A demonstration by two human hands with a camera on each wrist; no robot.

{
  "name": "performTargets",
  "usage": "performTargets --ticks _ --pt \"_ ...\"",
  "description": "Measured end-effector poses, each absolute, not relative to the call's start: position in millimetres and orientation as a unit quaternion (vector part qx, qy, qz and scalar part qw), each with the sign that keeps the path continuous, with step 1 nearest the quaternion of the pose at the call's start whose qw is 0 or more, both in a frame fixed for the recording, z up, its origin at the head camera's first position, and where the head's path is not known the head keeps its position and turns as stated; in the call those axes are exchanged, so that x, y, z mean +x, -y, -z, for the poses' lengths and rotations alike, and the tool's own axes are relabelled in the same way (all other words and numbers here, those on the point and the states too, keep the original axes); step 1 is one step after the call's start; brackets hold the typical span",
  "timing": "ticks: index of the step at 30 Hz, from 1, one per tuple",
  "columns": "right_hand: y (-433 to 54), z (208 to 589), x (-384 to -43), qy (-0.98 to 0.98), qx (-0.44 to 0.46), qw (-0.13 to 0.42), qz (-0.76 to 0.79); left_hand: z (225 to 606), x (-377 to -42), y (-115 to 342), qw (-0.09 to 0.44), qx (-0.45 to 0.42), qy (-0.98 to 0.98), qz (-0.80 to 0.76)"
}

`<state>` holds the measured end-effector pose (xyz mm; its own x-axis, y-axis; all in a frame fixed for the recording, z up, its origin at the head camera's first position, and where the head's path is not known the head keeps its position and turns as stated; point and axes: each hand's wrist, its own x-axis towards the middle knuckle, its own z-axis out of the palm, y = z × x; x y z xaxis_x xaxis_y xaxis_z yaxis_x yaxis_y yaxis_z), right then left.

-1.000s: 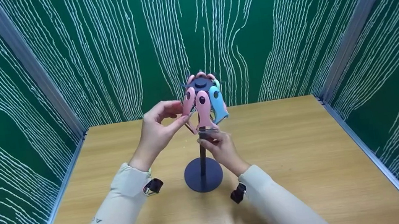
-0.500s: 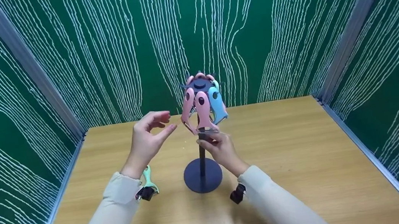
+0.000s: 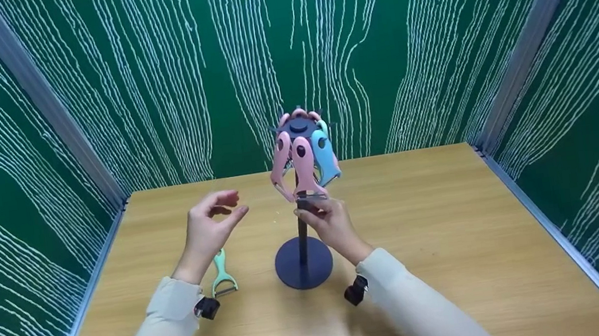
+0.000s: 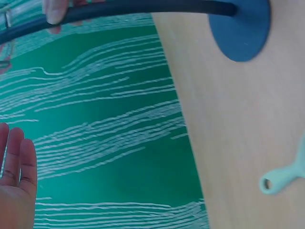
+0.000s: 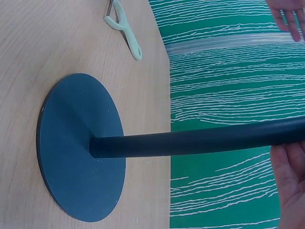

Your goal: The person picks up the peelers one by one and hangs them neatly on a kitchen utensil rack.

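Note:
A dark stand with a round base [image 3: 304, 263] holds several peelers on the hooks round its top [image 3: 299, 126]. Toward the front hang a pink peeler [image 3: 304, 167], another pink peeler [image 3: 280, 162] to its left and a blue peeler [image 3: 325, 159] to its right. My right hand [image 3: 333, 227] grips the stand's pole [image 5: 190, 143] just below them; the left wrist view shows its thumb or a finger across the pole. My left hand [image 3: 210, 229] is in the air left of the stand, holding nothing, fingers loosely bent. Below it a mint green peeler [image 3: 222, 273] lies on the table.
The light wooden table [image 3: 434, 266] is enclosed by green panels [image 3: 240, 71] with white wavy lines. Metal posts [image 3: 43, 92] stand at the back corners. Small pale specks lie on the table near the pole.
My left hand has let go of the left pink peeler, which stays hanging, and has moved left and down. The mint green peeler has come into full view. My right hand keeps its hold.

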<state>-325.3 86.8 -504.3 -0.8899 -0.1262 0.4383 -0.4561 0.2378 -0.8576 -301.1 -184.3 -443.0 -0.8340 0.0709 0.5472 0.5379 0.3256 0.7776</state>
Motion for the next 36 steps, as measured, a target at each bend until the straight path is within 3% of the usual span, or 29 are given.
performTargets --ticks 14,36 --pt "-88 505 -325 0.77 0.183 0.131 -0.597 478 -294 206 0.178 -0.13 0.816 0.535" --pt "-87 506 -327 0.769 0.202 0.148 -0.588 512 -285 217 0.161 -0.115 0.83 0.521"
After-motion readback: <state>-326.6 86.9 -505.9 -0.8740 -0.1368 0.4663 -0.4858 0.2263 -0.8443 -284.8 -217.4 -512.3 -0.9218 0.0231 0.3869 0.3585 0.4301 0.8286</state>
